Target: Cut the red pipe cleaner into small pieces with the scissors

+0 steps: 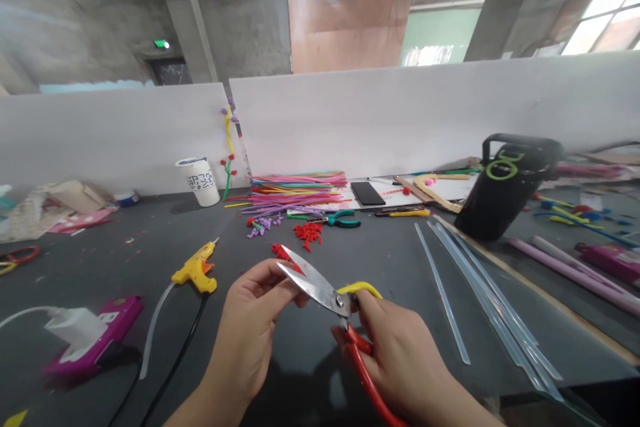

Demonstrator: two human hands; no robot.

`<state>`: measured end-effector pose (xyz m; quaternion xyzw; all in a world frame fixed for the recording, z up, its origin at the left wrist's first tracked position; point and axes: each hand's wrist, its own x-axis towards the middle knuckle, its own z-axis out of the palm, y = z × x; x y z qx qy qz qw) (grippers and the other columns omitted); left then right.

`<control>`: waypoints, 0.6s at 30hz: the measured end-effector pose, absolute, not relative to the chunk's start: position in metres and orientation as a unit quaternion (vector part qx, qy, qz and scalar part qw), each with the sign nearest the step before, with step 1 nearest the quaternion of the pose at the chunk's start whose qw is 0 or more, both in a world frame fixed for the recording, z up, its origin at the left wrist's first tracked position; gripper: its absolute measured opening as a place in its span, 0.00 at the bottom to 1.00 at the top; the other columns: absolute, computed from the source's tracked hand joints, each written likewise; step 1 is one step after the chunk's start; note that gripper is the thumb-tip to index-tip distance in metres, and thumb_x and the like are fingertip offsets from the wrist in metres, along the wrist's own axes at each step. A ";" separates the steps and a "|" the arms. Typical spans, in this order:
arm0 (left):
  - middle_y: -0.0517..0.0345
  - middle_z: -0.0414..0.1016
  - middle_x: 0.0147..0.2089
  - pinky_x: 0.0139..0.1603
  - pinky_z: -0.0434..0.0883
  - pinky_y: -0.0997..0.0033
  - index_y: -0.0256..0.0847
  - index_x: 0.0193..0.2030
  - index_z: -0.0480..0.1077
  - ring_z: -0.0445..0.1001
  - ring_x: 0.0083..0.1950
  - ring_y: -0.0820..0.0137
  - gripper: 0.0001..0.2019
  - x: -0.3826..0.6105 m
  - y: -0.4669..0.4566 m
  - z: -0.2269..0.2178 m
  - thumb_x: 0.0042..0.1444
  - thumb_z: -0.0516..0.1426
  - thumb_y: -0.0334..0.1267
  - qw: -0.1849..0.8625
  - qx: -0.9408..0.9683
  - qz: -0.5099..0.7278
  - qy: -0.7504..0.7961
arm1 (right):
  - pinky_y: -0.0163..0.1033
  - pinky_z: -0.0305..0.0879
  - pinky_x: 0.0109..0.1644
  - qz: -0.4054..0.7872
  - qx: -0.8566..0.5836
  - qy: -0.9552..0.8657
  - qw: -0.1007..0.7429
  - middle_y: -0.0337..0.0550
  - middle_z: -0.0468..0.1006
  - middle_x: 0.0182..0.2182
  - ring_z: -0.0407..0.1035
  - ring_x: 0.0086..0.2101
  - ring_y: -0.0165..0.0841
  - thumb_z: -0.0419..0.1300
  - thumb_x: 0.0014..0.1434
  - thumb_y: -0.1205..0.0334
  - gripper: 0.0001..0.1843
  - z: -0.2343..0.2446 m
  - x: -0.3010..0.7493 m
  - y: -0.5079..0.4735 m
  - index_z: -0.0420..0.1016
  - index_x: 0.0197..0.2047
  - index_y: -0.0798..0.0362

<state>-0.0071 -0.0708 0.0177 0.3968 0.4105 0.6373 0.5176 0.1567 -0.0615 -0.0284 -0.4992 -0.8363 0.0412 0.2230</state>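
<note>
My right hand grips a pair of scissors with one yellow and one red handle. Their blades are parted and point up and to the left. Close against the blades, my left hand pinches a short red pipe cleaner, mostly hidden by the fingers and the metal. Beyond the hands lies a small heap of cut red pieces, with more red bits partly behind the upper blade. Purple bits lie beside the heap.
A bundle of coloured pipe cleaners lies at the back, near teal pliers and a phone. To the left are a yellow glue gun and a purple power strip. Glue sticks and a black bottle stand right.
</note>
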 end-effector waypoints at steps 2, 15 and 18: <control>0.62 0.70 0.24 0.27 0.63 0.80 0.36 0.25 0.71 0.64 0.25 0.78 0.00 -0.008 -0.070 0.016 0.44 0.59 0.30 0.514 0.401 0.633 0.419 | 0.34 0.48 0.24 0.037 -0.498 -0.838 0.221 0.39 0.69 0.20 0.63 0.21 0.32 0.48 0.54 0.51 0.12 -0.028 0.157 -0.061 0.60 0.29 0.52; 0.65 0.69 0.21 0.27 0.64 0.81 0.38 0.24 0.69 0.66 0.24 0.79 0.02 -0.012 -0.068 0.014 0.42 0.59 0.30 0.446 0.419 0.628 0.481 | 0.33 0.48 0.22 0.050 -0.515 -0.825 0.229 0.37 0.68 0.18 0.63 0.19 0.31 0.46 0.56 0.50 0.14 -0.027 0.157 -0.060 0.60 0.28 0.52; 0.66 0.68 0.21 0.27 0.64 0.81 0.38 0.23 0.69 0.66 0.23 0.79 0.02 -0.013 -0.067 0.014 0.43 0.58 0.30 0.448 0.422 0.624 0.483 | 0.33 0.49 0.22 0.040 -0.508 -0.830 0.226 0.38 0.68 0.19 0.64 0.20 0.33 0.49 0.53 0.49 0.14 -0.024 0.157 -0.060 0.60 0.28 0.52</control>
